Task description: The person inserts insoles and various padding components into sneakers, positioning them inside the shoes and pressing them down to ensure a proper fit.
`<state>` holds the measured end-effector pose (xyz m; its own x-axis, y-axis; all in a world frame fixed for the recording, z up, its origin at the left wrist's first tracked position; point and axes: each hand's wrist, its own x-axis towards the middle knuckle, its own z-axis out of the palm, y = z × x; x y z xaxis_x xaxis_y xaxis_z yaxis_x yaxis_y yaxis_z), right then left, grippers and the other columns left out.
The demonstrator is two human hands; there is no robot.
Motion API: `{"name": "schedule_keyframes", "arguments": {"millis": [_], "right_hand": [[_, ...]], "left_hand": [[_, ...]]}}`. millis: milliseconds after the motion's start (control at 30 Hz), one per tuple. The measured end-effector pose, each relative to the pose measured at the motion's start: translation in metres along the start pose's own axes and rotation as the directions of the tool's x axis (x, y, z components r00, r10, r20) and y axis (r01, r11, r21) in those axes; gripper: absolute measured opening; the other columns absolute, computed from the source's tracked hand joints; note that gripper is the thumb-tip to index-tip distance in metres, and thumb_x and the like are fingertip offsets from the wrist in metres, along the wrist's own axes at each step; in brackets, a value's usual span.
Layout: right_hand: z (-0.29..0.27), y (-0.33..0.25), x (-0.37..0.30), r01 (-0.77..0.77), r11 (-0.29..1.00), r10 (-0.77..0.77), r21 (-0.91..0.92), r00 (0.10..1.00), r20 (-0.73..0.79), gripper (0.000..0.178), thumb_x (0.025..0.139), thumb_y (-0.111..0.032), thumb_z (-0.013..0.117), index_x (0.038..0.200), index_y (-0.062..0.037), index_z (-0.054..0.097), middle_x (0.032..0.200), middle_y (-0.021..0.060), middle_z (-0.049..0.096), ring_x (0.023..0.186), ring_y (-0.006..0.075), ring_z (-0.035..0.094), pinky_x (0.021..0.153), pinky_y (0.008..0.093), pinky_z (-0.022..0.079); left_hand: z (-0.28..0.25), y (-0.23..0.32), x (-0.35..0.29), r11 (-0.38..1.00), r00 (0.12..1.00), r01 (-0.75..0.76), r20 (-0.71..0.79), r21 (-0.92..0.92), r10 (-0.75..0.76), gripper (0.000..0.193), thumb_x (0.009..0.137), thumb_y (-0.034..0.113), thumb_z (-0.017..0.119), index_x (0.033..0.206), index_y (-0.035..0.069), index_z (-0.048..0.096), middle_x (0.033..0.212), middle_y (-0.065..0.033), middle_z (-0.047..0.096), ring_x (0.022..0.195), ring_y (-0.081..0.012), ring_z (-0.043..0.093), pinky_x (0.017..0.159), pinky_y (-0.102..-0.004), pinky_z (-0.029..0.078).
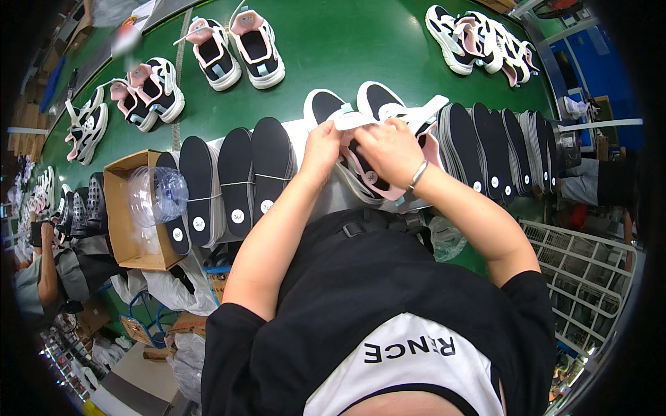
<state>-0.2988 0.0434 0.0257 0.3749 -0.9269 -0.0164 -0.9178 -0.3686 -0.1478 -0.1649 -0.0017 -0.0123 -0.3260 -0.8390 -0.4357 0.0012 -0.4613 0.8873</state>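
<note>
A pair of white, black and pink sneakers lies in front of me, toes pointing away. My left hand is closed at the collar of the left sneaker, fingers pinching near its white strap. Over the opening of that shoe, my right hand has its fingers bent, the fingertips partly hidden by the strap and the upper. A round label shows on the insole inside. Beside it, the right sneaker has its white strap sticking up, and my right hand partly covers it.
Bundled black insoles stand left of the shoes, with more stacked insoles on the right. A cardboard box holds clear plastic shells. Several sneakers sit farther back on the green table. A wire rack is at right.
</note>
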Motion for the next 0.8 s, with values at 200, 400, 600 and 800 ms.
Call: {"name": "schedule_keyframes", "arguments": {"millis": [200,400,600,800], "right_hand": [[0.022,0.023,0.024,-0.016,0.999,0.011,-0.031,0.986,-0.168,0.026,0.071,-0.015,0.051,0.096,-0.0101,0.054,0.079,0.0033,0.054,0.068,0.0203,0.056,0.061,0.0339,0.041],[-0.012,0.036,0.033,-0.19,0.54,-0.07,0.82,0.961,0.269,0.017,0.076,-0.02,0.056,0.073,-0.0034,0.056,0.063,0.0018,0.055,0.061,0.0116,0.05,0.059,0.0253,0.04],[-0.017,0.025,-0.018,-0.317,0.528,0.373,0.788,0.92,0.12,0.018,0.077,-0.019,0.055,0.079,-0.0016,0.053,0.07,0.0019,0.051,0.069,0.0103,0.048,0.064,0.0242,0.039],[-0.024,-0.011,-0.045,-0.142,0.49,0.349,0.86,0.936,-0.044,0.008,0.082,-0.007,0.049,0.079,-0.0008,0.046,0.075,0.0002,0.044,0.071,0.008,0.041,0.065,0.0205,0.035]], "left_hand": [[-0.007,-0.013,0.029,0.993,0.987,0.109,0.123,-0.035,-0.104,0.031,0.085,0.033,0.045,0.076,0.005,0.057,0.063,-0.0004,0.053,0.053,-0.0092,0.045,0.05,-0.022,0.035],[-0.013,-0.01,0.034,0.999,0.996,-0.008,0.086,-0.053,0.013,0.029,0.085,0.028,0.044,0.075,0.004,0.057,0.062,-0.0012,0.053,0.052,-0.0089,0.044,0.049,-0.0221,0.034],[-0.011,0.015,0.009,0.391,0.559,-0.471,-0.076,0.791,0.826,0.024,0.071,0.017,0.053,0.088,-0.001,0.054,0.078,-0.0125,0.057,0.074,-0.0294,0.055,0.069,-0.0342,0.044],[0.007,0.02,-0.062,0.845,0.831,-0.513,0.335,0.148,0.445,0.021,0.074,0.017,0.059,0.087,0.002,0.053,0.072,-0.0118,0.058,0.071,-0.0264,0.058,0.063,-0.0363,0.044]]}}
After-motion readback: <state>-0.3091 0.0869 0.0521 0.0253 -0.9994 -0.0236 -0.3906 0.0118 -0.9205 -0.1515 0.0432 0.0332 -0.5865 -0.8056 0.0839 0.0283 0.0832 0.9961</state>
